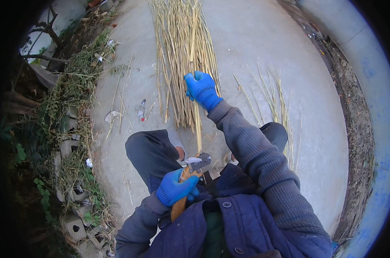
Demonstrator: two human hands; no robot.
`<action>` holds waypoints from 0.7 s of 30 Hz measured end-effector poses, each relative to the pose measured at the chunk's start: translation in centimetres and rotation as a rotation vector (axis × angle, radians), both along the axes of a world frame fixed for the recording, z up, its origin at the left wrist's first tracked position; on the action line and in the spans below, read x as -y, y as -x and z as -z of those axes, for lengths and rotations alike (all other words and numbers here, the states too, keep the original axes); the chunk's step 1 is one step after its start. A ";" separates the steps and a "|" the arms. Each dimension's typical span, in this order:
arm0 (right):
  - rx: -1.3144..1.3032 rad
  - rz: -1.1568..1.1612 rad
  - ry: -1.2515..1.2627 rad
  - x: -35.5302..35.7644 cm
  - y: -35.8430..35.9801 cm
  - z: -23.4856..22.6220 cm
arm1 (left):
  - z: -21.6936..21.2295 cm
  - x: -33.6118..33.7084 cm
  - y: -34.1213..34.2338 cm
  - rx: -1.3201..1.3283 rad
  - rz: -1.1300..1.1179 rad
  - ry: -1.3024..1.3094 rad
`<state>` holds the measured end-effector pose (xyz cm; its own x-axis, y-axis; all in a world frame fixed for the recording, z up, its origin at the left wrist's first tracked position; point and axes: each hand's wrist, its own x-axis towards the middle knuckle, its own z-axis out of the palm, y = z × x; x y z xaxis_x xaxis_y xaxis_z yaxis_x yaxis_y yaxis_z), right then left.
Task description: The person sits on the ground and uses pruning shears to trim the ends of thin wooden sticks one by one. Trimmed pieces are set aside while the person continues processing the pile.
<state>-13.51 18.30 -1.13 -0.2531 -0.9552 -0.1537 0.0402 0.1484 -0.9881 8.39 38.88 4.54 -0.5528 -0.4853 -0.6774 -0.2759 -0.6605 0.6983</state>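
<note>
My left hand, in a blue knitted work glove, is wrapped round a wooden-handled tool low in front of my body. At the tool's upper end sits a dark metal head with a pale strip tied or wrapped beside it. Farther out, my right hand, also in a blue glove, is closed round a long straw-coloured stalk. The stalk's near end reaches the metal head; whether it goes inside, I cannot tell. Beneath the right hand lies a large bundle of dry stalks on the ground.
Thinner loose stalks lie to the right, and a few more to the left. My bent knees flank the work. Weeds and hollow blocks line the concrete's left side; a soil strip and blue-grey wall run along the right.
</note>
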 end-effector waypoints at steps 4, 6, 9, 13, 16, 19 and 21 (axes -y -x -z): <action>-0.014 0.007 0.032 0.3 0.0 0.3 | -0.2 -0.4 0.1 0.016 -0.040 0.030; -0.008 0.014 0.015 0.2 0.0 0.2 | -0.2 -0.5 0.0 0.031 -0.068 0.027; 0.033 0.021 0.020 -0.1 -0.1 0.0 | -0.2 -0.5 -0.2 0.019 -0.092 0.018; 0.022 0.037 0.043 -0.3 -0.8 0.3 | 0.0 -0.4 -0.4 0.036 -0.085 0.061; -0.067 0.061 0.032 -0.4 -1.5 1.4 | 0.2 0.0 -0.3 0.050 -0.087 0.084; -0.319 0.068 0.014 -0.6 -2.1 3.2 | 0.4 0.8 -0.5 0.074 -0.035 0.102; -0.275 0.111 0.012 -1.0 -2.0 4.5 | 0.6 1.7 -0.9 0.045 -0.021 0.082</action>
<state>-11.55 19.29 -5.68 -0.3867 -0.9206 -0.0542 -0.2140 0.1468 -0.9658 9.25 37.23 3.93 -0.5117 -0.5514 -0.6589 -0.2951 -0.6074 0.7375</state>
